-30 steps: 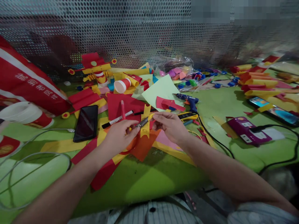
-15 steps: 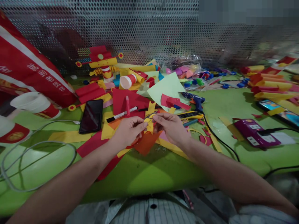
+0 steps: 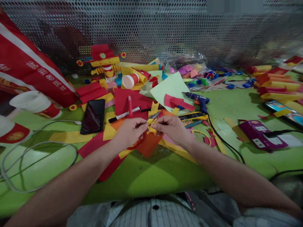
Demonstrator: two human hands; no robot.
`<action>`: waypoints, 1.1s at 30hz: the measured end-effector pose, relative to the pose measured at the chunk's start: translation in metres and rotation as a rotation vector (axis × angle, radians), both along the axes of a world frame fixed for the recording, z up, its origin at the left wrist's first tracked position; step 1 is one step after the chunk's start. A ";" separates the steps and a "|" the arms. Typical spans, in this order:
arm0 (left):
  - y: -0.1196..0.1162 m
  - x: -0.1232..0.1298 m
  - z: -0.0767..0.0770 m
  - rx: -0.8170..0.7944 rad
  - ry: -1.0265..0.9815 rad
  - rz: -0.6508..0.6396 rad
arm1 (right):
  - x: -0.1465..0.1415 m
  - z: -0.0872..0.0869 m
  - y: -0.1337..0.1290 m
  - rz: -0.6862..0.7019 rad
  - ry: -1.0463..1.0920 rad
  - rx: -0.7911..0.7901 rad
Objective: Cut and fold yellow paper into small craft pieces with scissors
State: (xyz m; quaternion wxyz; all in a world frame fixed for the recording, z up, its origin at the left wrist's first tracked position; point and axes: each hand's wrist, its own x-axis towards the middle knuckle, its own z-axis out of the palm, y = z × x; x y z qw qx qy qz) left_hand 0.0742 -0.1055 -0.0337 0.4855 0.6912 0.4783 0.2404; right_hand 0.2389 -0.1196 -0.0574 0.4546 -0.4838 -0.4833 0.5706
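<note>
My left hand (image 3: 129, 131) and my right hand (image 3: 174, 128) meet over the paper pile near the table's front. Both are closed, thumbs against fingertips, on a small piece of yellow paper (image 3: 151, 121) between them. Part of the paper is hidden by the fingers. A thin grey pointed thing (image 3: 156, 115) shows just behind the fingertips; its kind is unclear. Beneath the hands lies an orange paper sheet (image 3: 149, 146). Beyond them are a notched yellow paper strip (image 3: 154, 107), a white marker with a black cap (image 3: 124, 114) and a pink pen (image 3: 130, 105).
A black phone (image 3: 92, 116) and white cable (image 3: 73, 157) lie left, near paper cups (image 3: 35, 105). A blue glue gun (image 3: 198, 98) trails its cord to the right, where a purple power strip (image 3: 264, 135) sits. Red paper (image 3: 132, 101) and a paper-and-cup figure (image 3: 106, 66) are behind.
My fingertips have shifted slightly on the yellow paper, and my right thumb sits lower. The whole view has moved a little; the things on the table stay put.
</note>
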 end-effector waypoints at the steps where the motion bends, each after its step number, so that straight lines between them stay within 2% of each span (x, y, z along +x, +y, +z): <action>1: -0.001 0.001 0.000 0.009 0.010 -0.009 | 0.000 0.000 0.000 -0.003 -0.022 0.000; 6: -0.004 0.003 -0.004 -0.008 0.032 -0.056 | 0.001 -0.002 -0.001 -0.033 -0.141 0.015; 9: -0.005 0.003 -0.005 0.061 0.084 -0.091 | 0.003 -0.004 0.000 -0.017 -0.187 0.017; 13: -0.004 -0.001 -0.005 0.111 0.128 -0.162 | 0.004 -0.005 0.001 0.045 -0.101 -0.039; 17: -0.002 -0.002 -0.001 0.032 0.095 -0.209 | 0.007 -0.003 0.001 0.129 -0.077 -0.008; 23: -0.001 -0.002 0.005 -0.147 0.035 -0.194 | 0.009 -0.001 -0.001 0.180 -0.125 0.011; 28: -0.004 0.001 0.005 -0.149 0.069 -0.156 | 0.007 0.002 -0.001 0.168 -0.123 -0.016; 33: -0.005 0.002 0.004 -0.065 0.031 -0.141 | 0.004 0.002 0.000 0.162 0.007 -0.040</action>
